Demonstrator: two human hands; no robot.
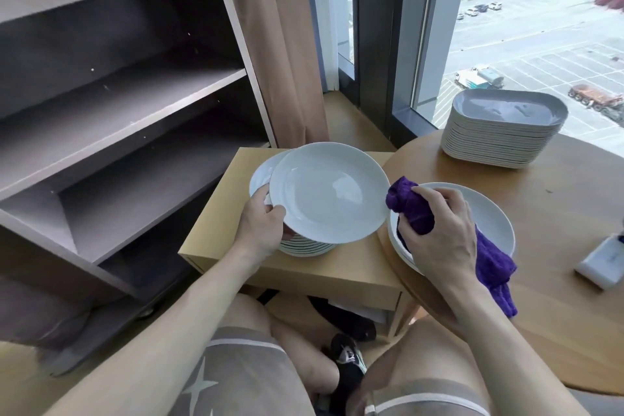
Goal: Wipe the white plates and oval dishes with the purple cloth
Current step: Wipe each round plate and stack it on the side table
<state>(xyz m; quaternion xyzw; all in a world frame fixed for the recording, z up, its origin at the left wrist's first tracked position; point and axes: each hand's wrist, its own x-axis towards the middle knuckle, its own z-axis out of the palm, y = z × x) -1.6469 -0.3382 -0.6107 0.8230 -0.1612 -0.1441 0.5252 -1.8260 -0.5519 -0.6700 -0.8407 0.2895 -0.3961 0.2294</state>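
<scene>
Over the low bench (337,275), from the head view: grips a white plate (329,192) by its near rim with the left hand (261,230), thumb on top, fingers curled beneath. Holds it tilted just above a stack of plates (304,246) on that bench, the top one of the stack sitting offset to the left.

Clutches the purple cloth (413,209) in the right hand (439,236), bunched tight in the fist, loose tail trailing down over the round bench (557,263). Hovers that fist over a second, shorter pile of plates (489,213) at the round bench's near edge. Brings the cloth just beside the held plate's right rim; touching or not, cannot tell.

Looks like a changeover between plates rather than mid-wipe: no cloth on the plate's face at present. Cannot say which pile is wiped and which is waiting; probably moving plates from one to the other, one at a time.

Leaves plenty to do on any reading: a tall stack of oval dishes (503,132) at the far side of the round bench, by the window (540,27), well apart from both hands and apparently untouched. Puts the task somewhere in the plates, with the ovals all to come.

Also spots a small white box (599,263) at the right edge, and open shelves (118,105) off to the left.
</scene>
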